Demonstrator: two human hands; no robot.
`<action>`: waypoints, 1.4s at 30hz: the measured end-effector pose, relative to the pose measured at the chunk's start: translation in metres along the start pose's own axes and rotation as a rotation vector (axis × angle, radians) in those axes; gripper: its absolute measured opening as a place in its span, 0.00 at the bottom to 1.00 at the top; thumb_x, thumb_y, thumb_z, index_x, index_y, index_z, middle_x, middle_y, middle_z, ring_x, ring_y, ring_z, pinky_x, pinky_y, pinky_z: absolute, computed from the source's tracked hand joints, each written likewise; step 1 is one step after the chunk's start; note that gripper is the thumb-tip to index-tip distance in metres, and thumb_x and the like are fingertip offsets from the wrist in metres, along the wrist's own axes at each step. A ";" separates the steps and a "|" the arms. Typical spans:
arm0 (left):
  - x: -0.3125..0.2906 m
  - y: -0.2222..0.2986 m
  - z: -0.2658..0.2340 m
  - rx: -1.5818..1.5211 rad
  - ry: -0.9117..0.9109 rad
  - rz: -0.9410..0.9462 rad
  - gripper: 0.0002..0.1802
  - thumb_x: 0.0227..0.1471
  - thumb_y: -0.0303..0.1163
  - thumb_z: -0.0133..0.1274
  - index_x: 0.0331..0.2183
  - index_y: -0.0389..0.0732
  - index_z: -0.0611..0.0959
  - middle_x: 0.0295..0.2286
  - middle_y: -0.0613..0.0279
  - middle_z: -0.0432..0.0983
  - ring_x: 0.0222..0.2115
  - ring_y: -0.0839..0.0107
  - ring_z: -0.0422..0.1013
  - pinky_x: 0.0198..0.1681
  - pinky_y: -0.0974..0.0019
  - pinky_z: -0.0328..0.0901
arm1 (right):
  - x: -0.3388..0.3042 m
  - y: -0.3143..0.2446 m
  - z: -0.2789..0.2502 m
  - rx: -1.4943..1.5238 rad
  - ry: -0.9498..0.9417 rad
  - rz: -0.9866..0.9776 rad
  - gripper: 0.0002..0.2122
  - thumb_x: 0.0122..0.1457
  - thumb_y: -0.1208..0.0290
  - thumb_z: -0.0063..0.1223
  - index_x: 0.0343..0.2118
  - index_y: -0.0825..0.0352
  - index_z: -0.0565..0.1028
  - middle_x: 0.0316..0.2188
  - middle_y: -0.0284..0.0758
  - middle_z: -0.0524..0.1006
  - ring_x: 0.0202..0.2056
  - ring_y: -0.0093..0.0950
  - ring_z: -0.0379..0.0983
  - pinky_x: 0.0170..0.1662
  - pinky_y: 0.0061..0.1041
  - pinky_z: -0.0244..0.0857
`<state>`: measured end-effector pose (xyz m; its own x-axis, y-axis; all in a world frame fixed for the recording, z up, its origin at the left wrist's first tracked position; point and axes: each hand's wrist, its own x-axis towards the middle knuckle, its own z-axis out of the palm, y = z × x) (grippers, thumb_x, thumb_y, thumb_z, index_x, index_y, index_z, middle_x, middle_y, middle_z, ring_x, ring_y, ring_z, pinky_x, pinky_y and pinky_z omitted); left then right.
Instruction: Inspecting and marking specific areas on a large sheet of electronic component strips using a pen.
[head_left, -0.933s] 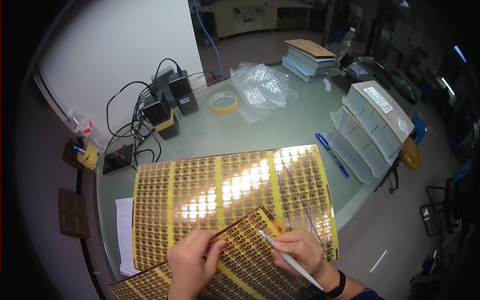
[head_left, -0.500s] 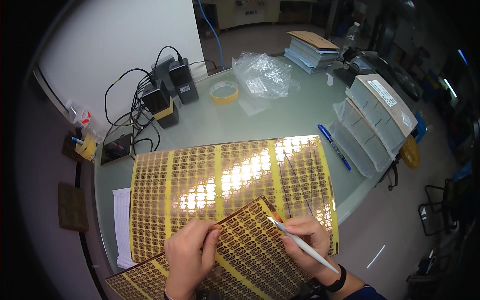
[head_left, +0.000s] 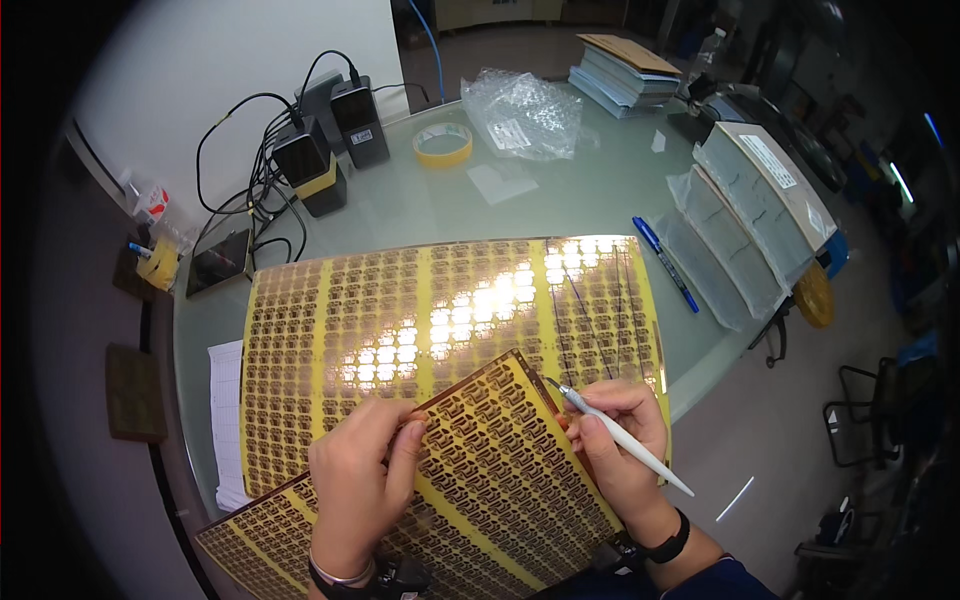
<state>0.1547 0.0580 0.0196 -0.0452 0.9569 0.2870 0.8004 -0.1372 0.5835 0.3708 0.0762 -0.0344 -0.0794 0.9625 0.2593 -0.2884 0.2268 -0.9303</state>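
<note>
A yellow circuit sheet [head_left: 490,450] with rows of dark copper patterns is tilted up in front of me, one corner pointing away. My left hand [head_left: 365,470] pinches its upper left edge between thumb and fingers. My right hand [head_left: 625,440] is at the sheet's right edge, closed on a slim white-handled craft knife [head_left: 630,440]. The knife's dark tip points up and left, just beside the sheet's edge. Beneath lies a second, larger circuit sheet [head_left: 385,320], flat on the table, with bright glare across it and dark lines drawn at its right side.
On the glass table [head_left: 380,215] are a tape roll [head_left: 443,150], clear plastic wrap [head_left: 525,110], a blue pen [head_left: 665,265] and wrapped stacks [head_left: 745,225] at right. Black devices with cables [head_left: 305,160] stand back left. Paper sheets [head_left: 228,420] lie under the large sheet's left edge.
The view has shifted, so the table contents sit higher in the picture. The knife tip has moved off the raised sheet's face to beside its right edge. Both hands keep their holds.
</note>
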 end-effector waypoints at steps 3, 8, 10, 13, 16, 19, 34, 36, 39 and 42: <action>-0.001 0.001 0.000 -0.020 -0.012 -0.022 0.04 0.46 0.27 0.52 0.26 0.36 0.77 0.18 0.59 0.69 0.15 0.68 0.66 0.19 0.70 0.58 | 0.001 0.001 0.000 -0.005 0.002 0.014 0.08 0.55 0.79 0.49 0.38 0.70 0.65 0.36 0.38 0.71 0.32 0.19 0.70 0.37 0.17 0.66; -0.001 0.003 0.001 -0.026 -0.031 -0.043 0.04 0.47 0.26 0.51 0.26 0.34 0.76 0.17 0.58 0.67 0.16 0.68 0.64 0.21 0.70 0.57 | 0.002 0.000 -0.001 -0.005 0.025 0.039 0.08 0.55 0.78 0.49 0.37 0.70 0.66 0.35 0.37 0.71 0.32 0.18 0.70 0.36 0.16 0.66; -0.001 0.001 0.001 0.003 -0.018 -0.028 0.04 0.47 0.29 0.52 0.26 0.38 0.78 0.19 0.60 0.71 0.15 0.66 0.68 0.18 0.69 0.59 | 0.003 0.002 0.000 0.006 0.024 0.047 0.08 0.55 0.78 0.49 0.37 0.70 0.66 0.35 0.37 0.71 0.32 0.18 0.70 0.35 0.16 0.66; -0.001 -0.001 0.002 -0.007 -0.014 -0.032 0.05 0.47 0.29 0.52 0.26 0.38 0.77 0.19 0.59 0.71 0.16 0.65 0.68 0.19 0.68 0.60 | 0.004 0.003 0.000 0.008 0.025 0.059 0.08 0.56 0.78 0.49 0.37 0.70 0.66 0.34 0.36 0.72 0.31 0.17 0.70 0.34 0.15 0.66; -0.001 -0.002 0.004 -0.019 0.001 -0.012 0.05 0.47 0.29 0.51 0.27 0.37 0.77 0.20 0.58 0.72 0.17 0.63 0.69 0.20 0.67 0.60 | 0.003 0.001 0.000 -0.009 0.031 0.073 0.08 0.56 0.77 0.49 0.37 0.70 0.66 0.33 0.36 0.73 0.30 0.17 0.70 0.33 0.14 0.66; -0.001 -0.002 0.005 -0.021 0.009 -0.011 0.05 0.47 0.29 0.51 0.27 0.37 0.77 0.21 0.57 0.72 0.18 0.62 0.69 0.21 0.67 0.61 | 0.004 0.000 0.000 -0.020 0.037 0.084 0.08 0.56 0.77 0.48 0.37 0.70 0.66 0.33 0.36 0.73 0.29 0.16 0.70 0.32 0.14 0.66; -0.001 -0.005 0.007 -0.060 -0.010 -0.064 0.07 0.48 0.31 0.50 0.28 0.37 0.78 0.20 0.56 0.73 0.19 0.63 0.70 0.23 0.66 0.61 | -0.017 -0.040 -0.044 -0.128 0.164 -0.030 0.12 0.63 0.67 0.36 0.40 0.71 0.66 0.32 0.42 0.75 0.25 0.17 0.67 0.30 0.16 0.64; -0.001 -0.003 0.006 -0.060 -0.014 -0.066 0.07 0.48 0.31 0.50 0.28 0.37 0.78 0.20 0.56 0.73 0.19 0.63 0.70 0.23 0.66 0.61 | -0.026 -0.043 -0.053 -0.177 0.173 -0.013 0.12 0.63 0.66 0.36 0.40 0.71 0.66 0.32 0.42 0.75 0.26 0.18 0.68 0.30 0.16 0.64; -0.002 -0.005 0.007 -0.056 -0.014 -0.064 0.08 0.48 0.31 0.51 0.28 0.36 0.78 0.20 0.55 0.73 0.19 0.63 0.70 0.23 0.66 0.61 | -0.041 -0.044 -0.060 -0.289 0.118 -0.009 0.13 0.63 0.64 0.37 0.40 0.70 0.67 0.31 0.42 0.75 0.25 0.18 0.67 0.30 0.17 0.64; -0.003 -0.009 0.008 -0.056 -0.003 -0.044 0.08 0.49 0.31 0.51 0.29 0.36 0.78 0.20 0.55 0.72 0.19 0.64 0.69 0.23 0.66 0.60 | -0.060 -0.043 -0.064 -0.366 -0.047 0.023 0.17 0.61 0.60 0.40 0.41 0.72 0.69 0.30 0.40 0.76 0.26 0.20 0.70 0.31 0.18 0.66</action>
<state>0.1528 0.0588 0.0075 -0.0778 0.9629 0.2583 0.7633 -0.1091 0.6368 0.4485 0.0184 -0.0266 -0.1277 0.9621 0.2408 0.0740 0.2513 -0.9651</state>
